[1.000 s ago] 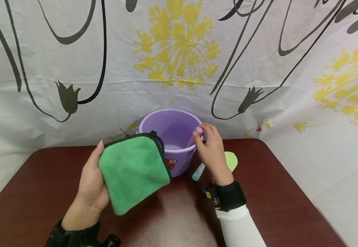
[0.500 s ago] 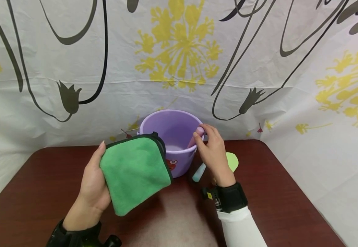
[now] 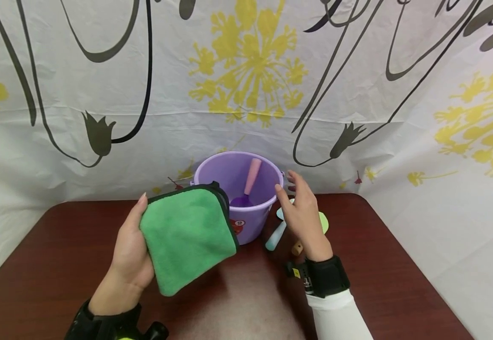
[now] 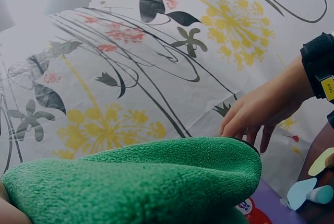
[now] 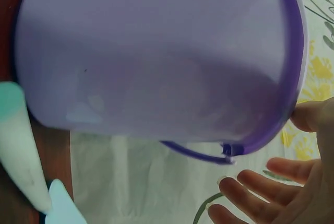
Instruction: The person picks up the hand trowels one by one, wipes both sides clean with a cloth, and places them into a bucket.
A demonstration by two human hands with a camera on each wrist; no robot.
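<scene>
My left hand (image 3: 131,255) holds a folded green towel (image 3: 189,236) with dark edging, thumb at its left edge and the other fingers hidden behind. The towel hangs in front of a purple bucket (image 3: 250,226) and covers part of its left side. Inside the bucket leans a toy shovel (image 3: 252,175) with a pink handle and a purple lower end. My right hand (image 3: 303,215) is at the bucket's right rim, fingers spread and holding nothing. In the right wrist view its thumb (image 5: 308,115) lies at the rim; I cannot tell whether it touches.
Right of the bucket, a light blue toy tool (image 3: 276,236) lies on the dark red table (image 3: 382,264). A tool with a pale green head (image 3: 324,222) and brown handle end (image 3: 297,248) lies partly under my right hand. A patterned white cloth (image 3: 165,94) hangs behind.
My right hand has let go of the pink handle and drawn back right, out of the bucket. The shovel now leans inside. My left hand still holds the towel almost in place.
</scene>
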